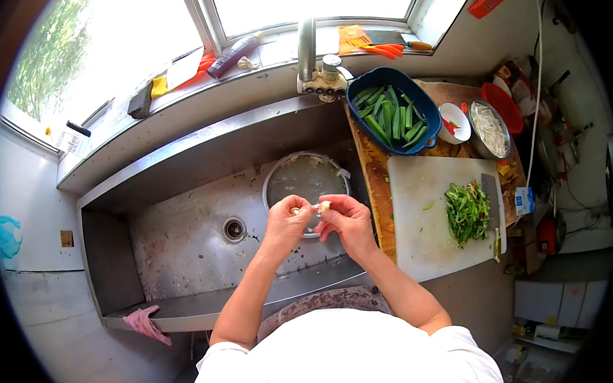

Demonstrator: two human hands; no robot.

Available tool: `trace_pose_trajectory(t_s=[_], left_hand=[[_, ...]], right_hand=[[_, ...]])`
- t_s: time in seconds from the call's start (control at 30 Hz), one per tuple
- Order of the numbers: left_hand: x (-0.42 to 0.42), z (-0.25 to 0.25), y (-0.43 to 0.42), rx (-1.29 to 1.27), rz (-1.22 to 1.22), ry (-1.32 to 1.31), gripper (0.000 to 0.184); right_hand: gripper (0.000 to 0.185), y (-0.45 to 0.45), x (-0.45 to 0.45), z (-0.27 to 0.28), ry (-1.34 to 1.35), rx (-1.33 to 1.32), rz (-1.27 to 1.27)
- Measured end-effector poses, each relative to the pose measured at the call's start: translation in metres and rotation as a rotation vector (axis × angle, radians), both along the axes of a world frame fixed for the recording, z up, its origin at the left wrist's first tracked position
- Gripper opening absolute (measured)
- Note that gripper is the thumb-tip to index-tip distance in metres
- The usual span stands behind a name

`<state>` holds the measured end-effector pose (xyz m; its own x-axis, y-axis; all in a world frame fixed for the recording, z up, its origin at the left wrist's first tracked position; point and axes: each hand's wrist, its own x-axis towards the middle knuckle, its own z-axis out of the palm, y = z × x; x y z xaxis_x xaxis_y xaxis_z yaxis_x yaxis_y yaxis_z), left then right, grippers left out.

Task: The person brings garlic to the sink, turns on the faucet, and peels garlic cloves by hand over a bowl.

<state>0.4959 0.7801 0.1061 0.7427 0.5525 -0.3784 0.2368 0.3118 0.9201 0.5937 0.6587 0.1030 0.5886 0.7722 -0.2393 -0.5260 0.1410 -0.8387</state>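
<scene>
My left hand and my right hand meet over the near part of a round metal bowl in the sink. Between the thumb and fingers of my right hand is a small pale piece that looks like a garlic clove. My left hand is closed, its fingertips close to that piece, with another pale bit showing at its curled fingers. Cloudy water seems to fill the bowl, and whitish scraps cling to its rim. Fingers partly hide what each hand grips.
Right of the sink, a cutting board bears chopped greens and a cleaver. Behind it stand a blue basin of cut green stalks, a white bowl and a bowl of pale shreds. A faucet rises behind the sink.
</scene>
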Motion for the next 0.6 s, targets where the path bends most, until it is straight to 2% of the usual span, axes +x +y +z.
trace_pose_trajectory(t_s=[0.13,0.2,0.3,0.5,0.6], left_hand=[[-0.006,-0.003,0.004,-0.045,0.058,0.024,0.009],[-0.01,-0.004,0.009,-0.018,0.072,0.042,0.009],[-0.008,-0.007,0.011,0.281,0.022,-0.022,0.01],[0.003,0.019,0.0,0.212,-0.074,-0.035,0.009],[0.007,0.004,0.0,0.311,-0.048,-0.049,0.008]], right_hand=[[0.022,0.001,0.011,0.007,0.112,0.038,-0.087],[0.022,-0.001,0.014,0.004,0.077,0.044,-0.083],[0.02,-0.003,0.016,-0.001,-0.014,0.002,-0.07],[0.019,0.003,0.013,0.004,-0.268,-0.114,0.0],[0.019,0.003,0.013,-0.001,-0.286,-0.11,0.003]])
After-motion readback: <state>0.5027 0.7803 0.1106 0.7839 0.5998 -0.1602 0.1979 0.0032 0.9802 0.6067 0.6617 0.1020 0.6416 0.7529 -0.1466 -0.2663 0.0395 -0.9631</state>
